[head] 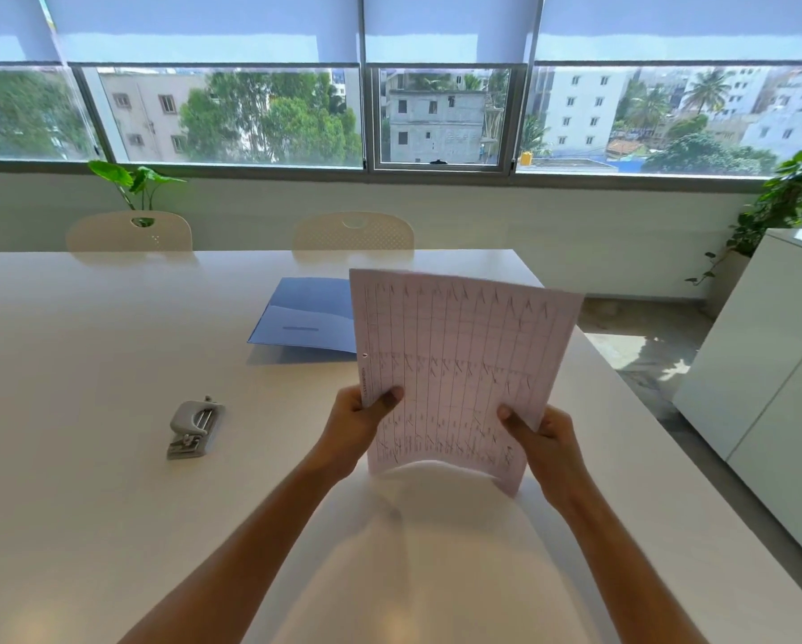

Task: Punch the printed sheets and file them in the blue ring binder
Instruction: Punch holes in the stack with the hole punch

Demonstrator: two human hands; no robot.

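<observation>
Both hands hold printed sheets [455, 364] upright over near surface [88, 341]: left hand [364, 418] fingers pinch left edge, right hand [541, 432] grips right. Punched hole visible, left margin. Likely squaring stack. Blue binder [304, 318] lies behind sheets; hole punch [195, 427] near left. Next: carry sheets to binder.

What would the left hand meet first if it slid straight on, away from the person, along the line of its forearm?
Probably the blue binder. The left hand, gripping the sheets, points forward and slightly right, and the binder lies beyond it on the table. Depth is hard to judge; the hand is raised and might pass above it.
</observation>
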